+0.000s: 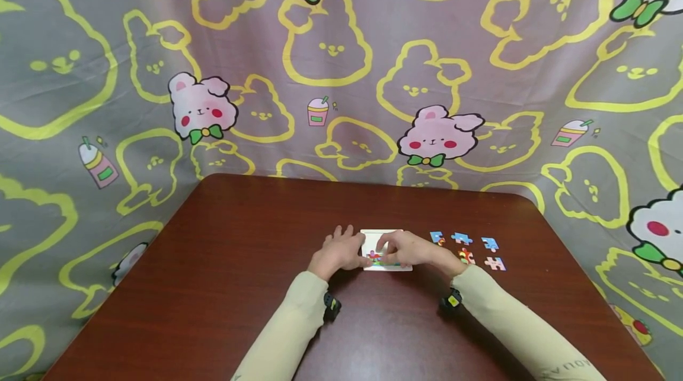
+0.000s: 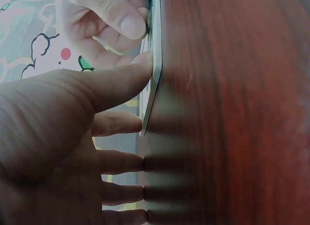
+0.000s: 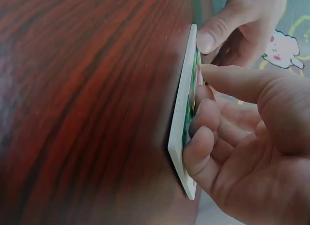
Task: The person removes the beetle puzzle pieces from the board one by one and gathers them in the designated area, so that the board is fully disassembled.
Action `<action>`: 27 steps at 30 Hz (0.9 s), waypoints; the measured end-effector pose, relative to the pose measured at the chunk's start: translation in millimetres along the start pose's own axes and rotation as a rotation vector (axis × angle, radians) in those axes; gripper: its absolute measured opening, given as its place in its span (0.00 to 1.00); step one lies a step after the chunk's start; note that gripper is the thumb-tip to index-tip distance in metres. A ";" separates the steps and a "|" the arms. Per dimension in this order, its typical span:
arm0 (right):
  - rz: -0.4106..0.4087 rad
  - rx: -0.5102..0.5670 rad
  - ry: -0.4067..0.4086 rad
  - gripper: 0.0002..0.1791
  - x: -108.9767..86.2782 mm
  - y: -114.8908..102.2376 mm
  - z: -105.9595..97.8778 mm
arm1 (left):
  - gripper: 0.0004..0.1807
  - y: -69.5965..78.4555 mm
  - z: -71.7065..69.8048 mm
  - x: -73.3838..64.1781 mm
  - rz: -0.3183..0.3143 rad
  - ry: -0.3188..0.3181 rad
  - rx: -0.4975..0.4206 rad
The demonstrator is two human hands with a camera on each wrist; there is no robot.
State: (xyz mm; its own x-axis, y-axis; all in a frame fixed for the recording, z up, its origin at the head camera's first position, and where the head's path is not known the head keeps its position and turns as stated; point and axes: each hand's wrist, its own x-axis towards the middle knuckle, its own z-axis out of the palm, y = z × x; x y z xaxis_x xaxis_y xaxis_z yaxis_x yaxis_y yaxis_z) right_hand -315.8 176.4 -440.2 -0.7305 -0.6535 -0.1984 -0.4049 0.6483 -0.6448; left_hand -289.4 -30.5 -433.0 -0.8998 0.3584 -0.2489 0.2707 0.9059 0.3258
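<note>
A small white puzzle board (image 1: 376,240) lies on the table, with colourful puzzle pieces (image 1: 374,256) along its near part. My left hand (image 1: 342,250) is at the board's left side. Its thumb touches the near-left edge, and its other fingers are spread straight, some with tips on the table. Over the board's right part is my right hand (image 1: 408,249), fingers curled. In the right wrist view its thumb (image 3: 237,81) and fingers come together at a puzzle piece (image 3: 199,72) close on the board surface. Most of that piece is hidden by the fingers.
Several loose puzzle pieces (image 1: 490,244) lie to the right of the board, partly behind the right wrist. The dark red-brown wooden table (image 1: 240,239) extends around them. A grey curtain (image 1: 352,96) with cartoon rabbits hangs behind and at the sides.
</note>
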 end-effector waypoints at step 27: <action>0.008 -0.028 0.076 0.07 6.2 -10.1 8.9 | 0.38 0.8 -1.0 0.1 -0.006 -0.012 -0.014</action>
State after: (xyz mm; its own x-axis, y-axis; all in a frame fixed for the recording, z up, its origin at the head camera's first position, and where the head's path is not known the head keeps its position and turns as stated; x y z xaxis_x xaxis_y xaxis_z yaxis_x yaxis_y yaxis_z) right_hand -311.3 162.3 -441.5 -0.7727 -0.6176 -0.1465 -0.4135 0.6649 -0.6220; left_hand -289.7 -30.0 -431.8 -0.8969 0.3562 -0.2621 0.2610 0.9047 0.3367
